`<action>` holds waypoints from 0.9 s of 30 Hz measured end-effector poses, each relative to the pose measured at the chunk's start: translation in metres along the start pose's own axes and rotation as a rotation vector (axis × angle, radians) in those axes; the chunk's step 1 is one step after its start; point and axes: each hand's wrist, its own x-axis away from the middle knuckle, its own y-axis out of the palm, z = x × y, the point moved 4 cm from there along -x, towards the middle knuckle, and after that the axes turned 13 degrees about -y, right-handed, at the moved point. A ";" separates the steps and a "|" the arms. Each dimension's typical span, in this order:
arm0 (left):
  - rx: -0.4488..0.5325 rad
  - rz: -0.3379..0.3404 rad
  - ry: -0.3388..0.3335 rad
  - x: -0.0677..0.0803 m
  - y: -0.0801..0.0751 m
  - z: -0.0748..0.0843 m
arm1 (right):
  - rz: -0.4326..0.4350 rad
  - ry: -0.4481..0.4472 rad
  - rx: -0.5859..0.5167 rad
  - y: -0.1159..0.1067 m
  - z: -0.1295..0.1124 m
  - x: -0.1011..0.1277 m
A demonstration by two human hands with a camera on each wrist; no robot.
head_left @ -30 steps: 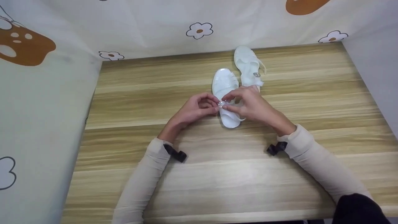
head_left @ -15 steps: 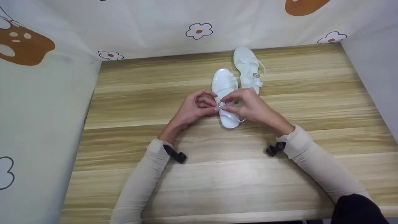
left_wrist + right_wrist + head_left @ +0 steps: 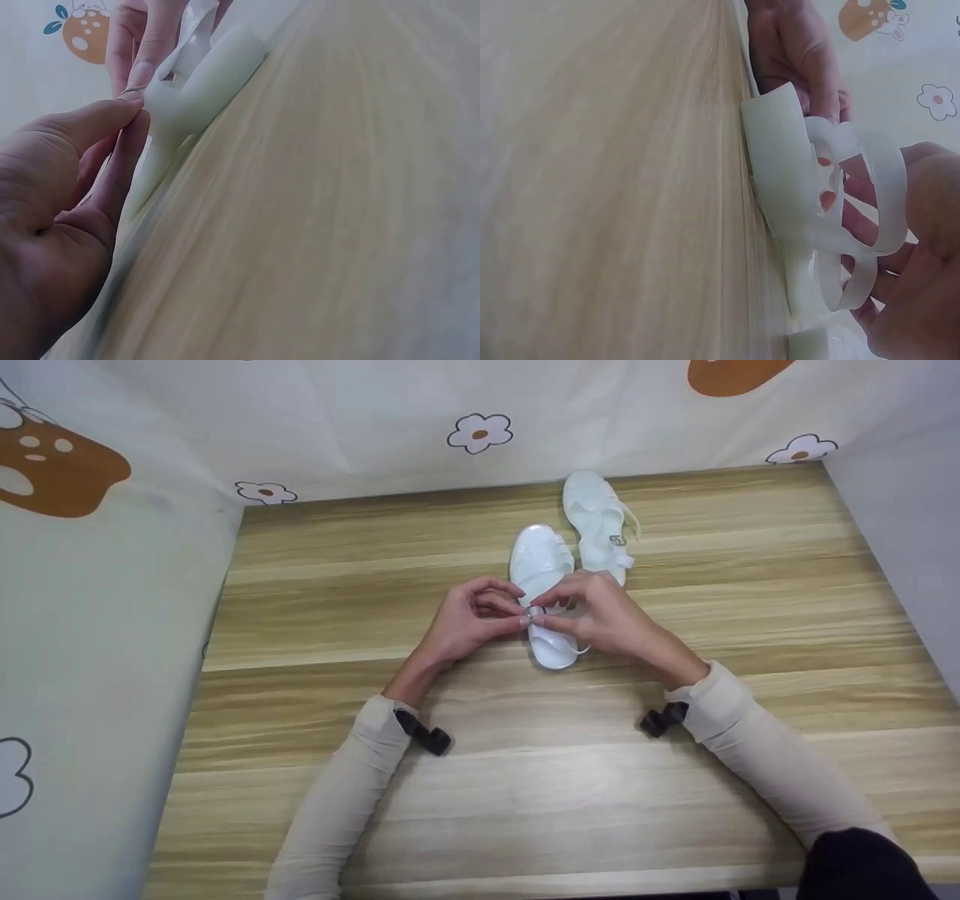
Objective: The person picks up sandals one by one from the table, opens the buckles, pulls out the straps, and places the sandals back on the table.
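A white jelly sandal (image 3: 541, 574) lies on the wooden table (image 3: 525, 780), toe away from me, heel (image 3: 556, 657) nearest. My left hand (image 3: 471, 619) and right hand (image 3: 600, 611) meet over its ankle strap and pinch the strap at the small metal buckle (image 3: 534, 612). In the left wrist view the thumb and forefinger (image 3: 124, 112) press on the sandal's heel part (image 3: 196, 94). The right wrist view shows the translucent straps (image 3: 855, 217) looped around the right fingers (image 3: 922, 247). A second white sandal (image 3: 598, 526) lies just behind and to the right, untouched.
Flower- and mushroom-patterned cloth (image 3: 112, 547) walls in the table at the left and back. A plain grey wall (image 3: 907, 532) stands at the right. Black wrist-camera straps (image 3: 424, 731) show at both cuffs of the cream sleeves.
Both hands stay at the buckle; the fingers have shifted only slightly, closing a little tighter on the strap. Neither sandal has moved.
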 end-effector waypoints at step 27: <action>-0.060 -0.005 0.017 0.002 0.006 0.009 | 0.008 0.013 -0.062 -0.005 0.005 0.002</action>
